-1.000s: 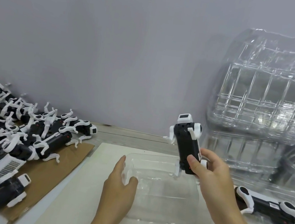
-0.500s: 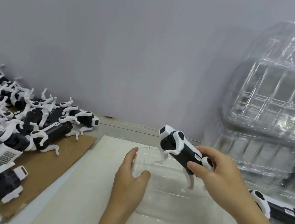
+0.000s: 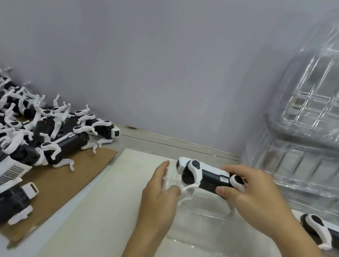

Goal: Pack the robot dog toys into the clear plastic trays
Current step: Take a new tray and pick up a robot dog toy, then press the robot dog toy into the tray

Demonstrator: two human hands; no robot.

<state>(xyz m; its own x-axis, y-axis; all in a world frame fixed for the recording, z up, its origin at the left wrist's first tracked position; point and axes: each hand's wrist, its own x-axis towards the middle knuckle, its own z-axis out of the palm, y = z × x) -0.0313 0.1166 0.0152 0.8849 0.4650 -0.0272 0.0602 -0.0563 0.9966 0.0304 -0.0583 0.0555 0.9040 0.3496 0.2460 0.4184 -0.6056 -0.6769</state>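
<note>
My right hand (image 3: 257, 197) grips a black-and-white robot dog toy (image 3: 203, 176) by its rear half. The toy lies level, head to the left, legs pointing down into a clear plastic tray (image 3: 205, 222) on the white sheet. My left hand (image 3: 159, 199) holds the tray's left wall between thumb and fingers, and a white front leg of the toy touches the thumb. Another dog toy (image 3: 324, 231) lies on its side at the right edge.
A heap of several robot dog toys (image 3: 21, 138) covers a brown cardboard sheet (image 3: 74, 180) on the left. A tall stack of clear plastic trays (image 3: 320, 132) in a plastic bag stands at the back right. A grey wall runs behind.
My right hand has swung the toy from upright to level and lowered it over the tray. The left hand has stayed on the tray's wall.
</note>
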